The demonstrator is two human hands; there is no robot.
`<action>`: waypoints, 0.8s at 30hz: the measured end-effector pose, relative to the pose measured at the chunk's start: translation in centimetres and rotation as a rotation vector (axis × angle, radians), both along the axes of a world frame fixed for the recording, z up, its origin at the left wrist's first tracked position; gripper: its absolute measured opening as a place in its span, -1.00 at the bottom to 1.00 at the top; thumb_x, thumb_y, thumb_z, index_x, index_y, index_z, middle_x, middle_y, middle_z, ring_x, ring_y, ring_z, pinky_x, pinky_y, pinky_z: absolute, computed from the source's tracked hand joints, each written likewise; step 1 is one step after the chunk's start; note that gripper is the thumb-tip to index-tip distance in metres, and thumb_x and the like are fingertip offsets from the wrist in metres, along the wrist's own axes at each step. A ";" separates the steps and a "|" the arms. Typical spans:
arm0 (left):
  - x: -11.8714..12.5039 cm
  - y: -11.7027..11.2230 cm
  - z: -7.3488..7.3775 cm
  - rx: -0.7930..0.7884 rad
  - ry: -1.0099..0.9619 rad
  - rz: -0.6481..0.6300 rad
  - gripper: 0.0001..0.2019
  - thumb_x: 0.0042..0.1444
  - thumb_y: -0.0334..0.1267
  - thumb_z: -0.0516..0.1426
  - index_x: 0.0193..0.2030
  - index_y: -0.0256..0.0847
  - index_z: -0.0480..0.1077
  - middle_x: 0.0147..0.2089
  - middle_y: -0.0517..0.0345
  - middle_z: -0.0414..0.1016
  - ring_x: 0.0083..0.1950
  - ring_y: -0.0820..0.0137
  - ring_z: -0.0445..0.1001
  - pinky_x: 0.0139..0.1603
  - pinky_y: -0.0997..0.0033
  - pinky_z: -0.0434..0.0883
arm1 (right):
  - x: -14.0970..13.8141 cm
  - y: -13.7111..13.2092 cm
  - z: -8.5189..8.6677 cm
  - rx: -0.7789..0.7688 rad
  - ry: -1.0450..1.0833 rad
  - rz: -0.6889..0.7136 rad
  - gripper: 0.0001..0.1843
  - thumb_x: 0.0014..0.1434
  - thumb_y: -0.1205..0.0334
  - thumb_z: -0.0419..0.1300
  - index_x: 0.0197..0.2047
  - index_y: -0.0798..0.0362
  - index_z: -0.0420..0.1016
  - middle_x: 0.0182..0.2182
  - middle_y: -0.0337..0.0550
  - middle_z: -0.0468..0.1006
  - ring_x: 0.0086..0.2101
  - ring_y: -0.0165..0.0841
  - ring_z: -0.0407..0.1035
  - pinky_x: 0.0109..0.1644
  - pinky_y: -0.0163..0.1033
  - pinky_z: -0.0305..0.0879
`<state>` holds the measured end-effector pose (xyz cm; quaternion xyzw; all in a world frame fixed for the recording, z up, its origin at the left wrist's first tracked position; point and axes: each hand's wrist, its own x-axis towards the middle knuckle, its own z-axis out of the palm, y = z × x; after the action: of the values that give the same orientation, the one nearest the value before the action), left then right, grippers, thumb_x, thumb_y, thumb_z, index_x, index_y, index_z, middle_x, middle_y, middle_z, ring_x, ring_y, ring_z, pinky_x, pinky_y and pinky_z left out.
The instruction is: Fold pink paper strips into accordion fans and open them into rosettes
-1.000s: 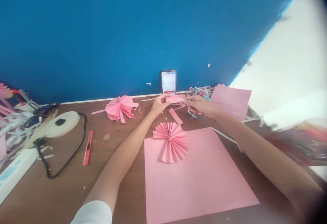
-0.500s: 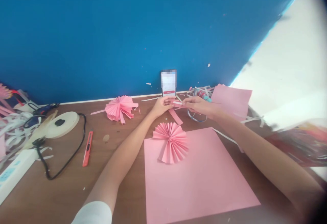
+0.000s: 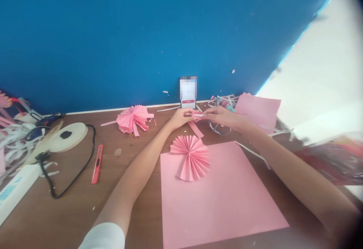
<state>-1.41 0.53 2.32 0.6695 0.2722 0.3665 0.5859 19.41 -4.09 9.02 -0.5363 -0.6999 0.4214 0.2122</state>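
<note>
My left hand (image 3: 181, 117) is closed in a pinch on a pink paper strip (image 3: 196, 130), whose lower end reaches down towards the table. A narrow white strip (image 3: 199, 115) lies along the pink paper between my hands. The fingertips of my right hand (image 3: 221, 116) are pinched at that white strip's right end. Just in front of my hands rests a pleated pink paper fan (image 3: 194, 160), spread nearly into a circle. It overlaps the top edge of a large pink paper sheet (image 3: 224, 203). Both hands partly cover the strips, so their full length is hidden.
Another pleated pink rosette (image 3: 132, 120) sits to the left, near a red utility knife (image 3: 97, 164). Farther left are a tape roll (image 3: 74, 135), a black cable (image 3: 92, 147) and a power strip (image 3: 19, 190). A phone (image 3: 188, 92) leans against the blue wall.
My fingertips have come slightly closer together around the strips. The whole view has shifted a little; the fan, the sheet and the other table items stay in place.
</note>
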 end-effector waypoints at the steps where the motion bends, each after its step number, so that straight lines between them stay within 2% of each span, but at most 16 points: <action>1: 0.0 0.0 0.0 -0.008 0.000 0.001 -0.55 -0.05 -0.15 0.29 -0.04 -0.34 0.43 -0.19 -0.10 0.57 -0.21 0.30 0.57 -0.12 0.30 0.47 | -0.1 -0.1 0.1 0.012 0.005 0.006 -0.54 0.05 -0.15 0.13 -0.25 0.08 0.56 -0.62 -0.32 0.25 -0.59 -0.51 0.07 -0.54 -0.35 -0.04; 10: 0.0 -0.1 0.1 -0.014 -0.009 0.016 -0.57 -0.09 -0.13 0.30 -0.12 -0.35 0.41 -0.24 -0.06 0.57 -0.24 0.31 0.56 -0.14 0.30 0.47 | -0.3 0.1 -0.5 0.124 -0.057 0.017 -0.63 0.07 -0.06 0.13 -0.28 0.02 0.61 -0.44 -0.23 0.51 -0.42 -0.38 0.27 -0.34 -0.32 0.18; 24: 0.0 -0.1 0.2 -0.002 0.024 0.028 -0.55 -0.09 -0.08 0.30 -0.12 -0.35 0.42 -0.27 -0.04 0.57 -0.25 0.30 0.56 -0.15 0.30 0.47 | -0.3 0.4 -0.9 0.141 -0.079 -0.033 -0.67 0.06 -0.01 0.15 -0.30 0.03 0.60 -0.54 -0.22 0.46 -0.43 -0.33 0.28 -0.38 -0.30 0.15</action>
<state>-1.39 0.44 2.48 0.6696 0.2890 0.3663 0.5779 19.10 -3.68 8.09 -0.5476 -0.7266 0.3463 0.2286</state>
